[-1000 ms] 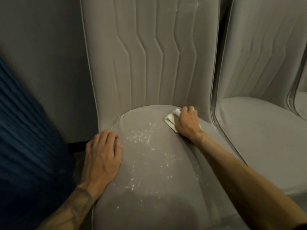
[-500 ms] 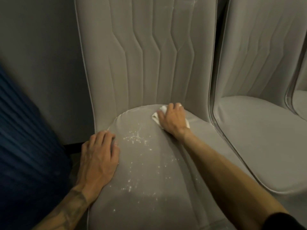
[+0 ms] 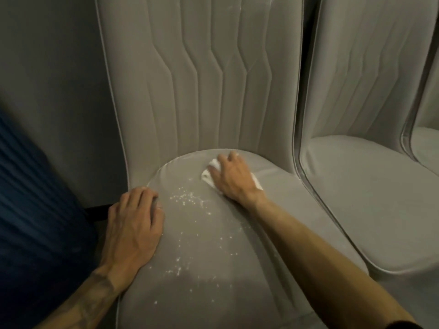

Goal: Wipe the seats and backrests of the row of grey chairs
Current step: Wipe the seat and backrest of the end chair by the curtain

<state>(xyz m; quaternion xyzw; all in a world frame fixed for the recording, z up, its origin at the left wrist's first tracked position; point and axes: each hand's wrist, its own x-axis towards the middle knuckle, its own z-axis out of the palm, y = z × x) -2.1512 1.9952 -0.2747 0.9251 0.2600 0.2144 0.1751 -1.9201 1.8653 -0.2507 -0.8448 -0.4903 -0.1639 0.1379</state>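
Note:
A grey padded chair fills the view, its seat [image 3: 213, 269] speckled with white crumbs [image 3: 187, 198] left of centre. Its ribbed backrest [image 3: 202, 79] rises behind. My right hand [image 3: 234, 179] lies at the back of the seat, fingers curled over a small white cloth [image 3: 206, 175] that it holds down on the fabric. Cloth edges show at the fingertips and beside the wrist. The crumbs start just in front and left of the cloth. My left hand [image 3: 133, 224] rests flat on the seat's left edge, holding nothing.
A second grey chair [image 3: 368, 198] stands close on the right, with a narrow gap between the two. A third chair [image 3: 427, 143] shows at the far right edge. A dark blue ribbed surface [image 3: 35, 198] fills the lower left. Behind it is a grey wall [image 3: 52, 79].
My right hand has slid the cloth leftward along the back of the seat, closer to the crumbs. My left hand has stayed on the seat's left edge.

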